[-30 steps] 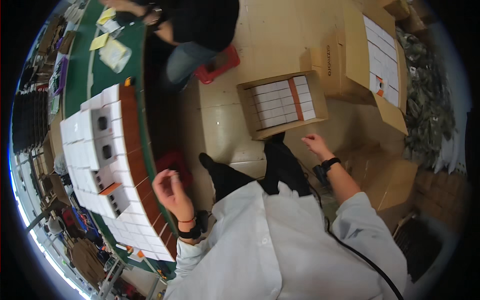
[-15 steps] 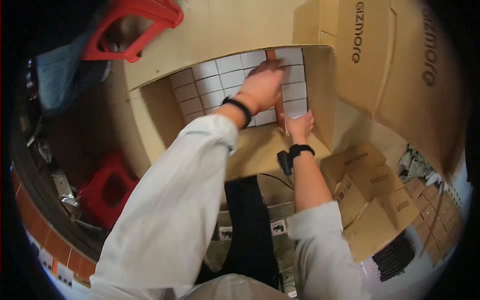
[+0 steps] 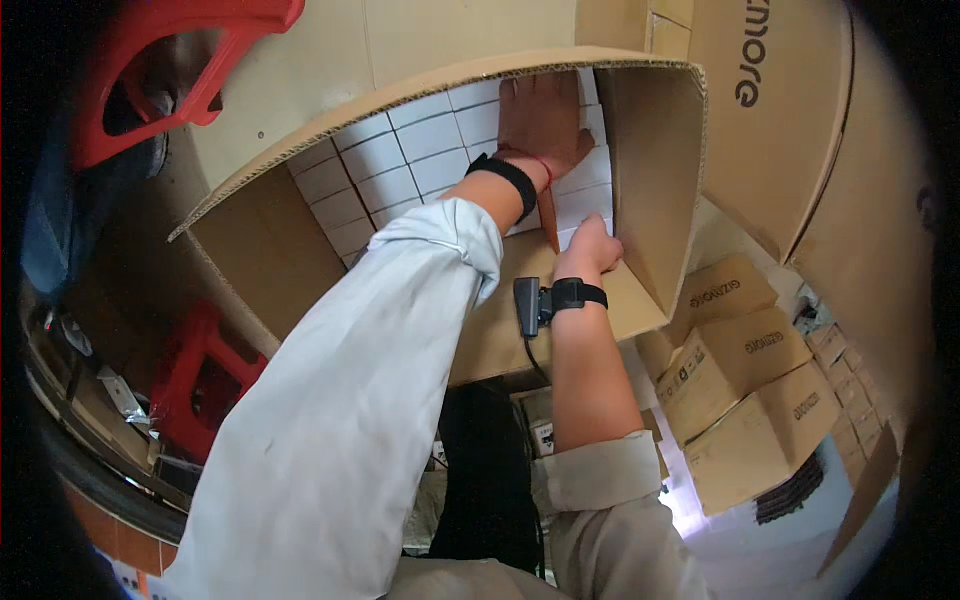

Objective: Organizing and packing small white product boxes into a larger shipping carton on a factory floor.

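Red stool point(image 3: 232, 60): over at the far left, beside the open carton point(image 3: 650, 180); a second red stool point(image 3: 180, 385) stands nearer us.
White boxes point(image 3: 385, 185): all inside the open carton, packed in close rows, their tops well below its rim.
Left hand point(image 3: 545, 120): laid flat over the boxes, fingers stretched out; its grip is released, as far as I can see.
Orange strip point(image 3: 548, 220): a narrow upright face between the rows, partly under the left wrist.
Right hand point(image 3: 592, 245): curled at the near end of the rightmost row; I cannot tell whether its grip has a box.
Packing: the rows I can see look filled, so I'd call this layer nearly done; the carton remains unclosed.
Big brown carton point(image 3: 770, 120): just beyond, on the right, with smaller brown boxes point(image 3: 750, 410) below it.
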`<state>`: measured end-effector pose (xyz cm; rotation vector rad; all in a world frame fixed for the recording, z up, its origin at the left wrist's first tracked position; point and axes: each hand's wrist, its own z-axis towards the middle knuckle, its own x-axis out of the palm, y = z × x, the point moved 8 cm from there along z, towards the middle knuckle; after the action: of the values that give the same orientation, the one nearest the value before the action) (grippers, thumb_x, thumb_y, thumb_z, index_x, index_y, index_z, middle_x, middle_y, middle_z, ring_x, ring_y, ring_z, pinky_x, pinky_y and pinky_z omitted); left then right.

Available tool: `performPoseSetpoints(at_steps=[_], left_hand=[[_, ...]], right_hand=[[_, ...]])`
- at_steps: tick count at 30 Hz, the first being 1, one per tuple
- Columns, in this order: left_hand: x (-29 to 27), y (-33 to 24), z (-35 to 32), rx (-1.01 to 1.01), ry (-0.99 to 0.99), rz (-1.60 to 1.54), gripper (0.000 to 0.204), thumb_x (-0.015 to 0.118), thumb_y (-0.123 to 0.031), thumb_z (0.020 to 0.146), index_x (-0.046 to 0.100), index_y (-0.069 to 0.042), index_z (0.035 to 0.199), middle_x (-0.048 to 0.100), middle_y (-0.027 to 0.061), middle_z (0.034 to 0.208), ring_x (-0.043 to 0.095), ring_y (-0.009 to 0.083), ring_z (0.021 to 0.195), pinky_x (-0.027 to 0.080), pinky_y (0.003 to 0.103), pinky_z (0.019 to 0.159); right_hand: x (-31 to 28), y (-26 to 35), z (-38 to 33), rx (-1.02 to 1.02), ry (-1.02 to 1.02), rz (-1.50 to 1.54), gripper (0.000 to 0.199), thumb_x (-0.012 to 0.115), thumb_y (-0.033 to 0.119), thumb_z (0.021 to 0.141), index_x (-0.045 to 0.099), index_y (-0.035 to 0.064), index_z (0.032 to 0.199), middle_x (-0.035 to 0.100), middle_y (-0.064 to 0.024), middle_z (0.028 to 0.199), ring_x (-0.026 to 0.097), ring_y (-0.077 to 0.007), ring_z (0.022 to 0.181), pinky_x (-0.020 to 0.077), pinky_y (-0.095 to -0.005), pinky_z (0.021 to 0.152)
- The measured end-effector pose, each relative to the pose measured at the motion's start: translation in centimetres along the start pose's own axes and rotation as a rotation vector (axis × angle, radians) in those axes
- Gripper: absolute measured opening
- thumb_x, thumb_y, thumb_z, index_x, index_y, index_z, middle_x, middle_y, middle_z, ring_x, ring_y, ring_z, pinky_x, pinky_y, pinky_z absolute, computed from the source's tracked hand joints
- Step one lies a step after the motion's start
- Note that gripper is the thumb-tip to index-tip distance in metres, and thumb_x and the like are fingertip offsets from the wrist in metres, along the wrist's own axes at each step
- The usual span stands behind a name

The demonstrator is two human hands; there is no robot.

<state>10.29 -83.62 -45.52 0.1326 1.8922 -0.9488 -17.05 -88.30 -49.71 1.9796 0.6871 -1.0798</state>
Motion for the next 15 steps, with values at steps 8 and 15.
performPoseSetpoints(at_steps=[8,15], left_hand=[[-0.3,3.3,0.5,-0.088,0.088,-0.024,0.076,0.075,-0.046,0.069,0.056,-0.005,0.13,0.064,0.0226,0.12,0.061,0.0351,0.114,0.047,0.047,0.099],[-2.8,0.9,-2.4,-0.186,0.07,-0.054,0.079,0.078,-0.049,0.068,0.056,-0.009,0.132,0.058,0.0203,0.13,0.056,0.0385,0.119,0.049,0.052,0.097]], right_hand=[[1.6,0.2,-1.9,0.387,0.183,0.238,0.045,0.059,0.009,0.074,0.059,-0.009,0.115,0.063,-0.0193,0.109,0.062,-0.0336,0.097,0.0515,-0.0461,0.084],[0.2,-2.0,2.9,0.142,0.32,0.18,0.045,0.06,0.007,0.073,0.06,-0.0058,0.116,0.064,-0.0157,0.113,0.062,-0.0299,0.101,0.0481,-0.0406,0.091]])
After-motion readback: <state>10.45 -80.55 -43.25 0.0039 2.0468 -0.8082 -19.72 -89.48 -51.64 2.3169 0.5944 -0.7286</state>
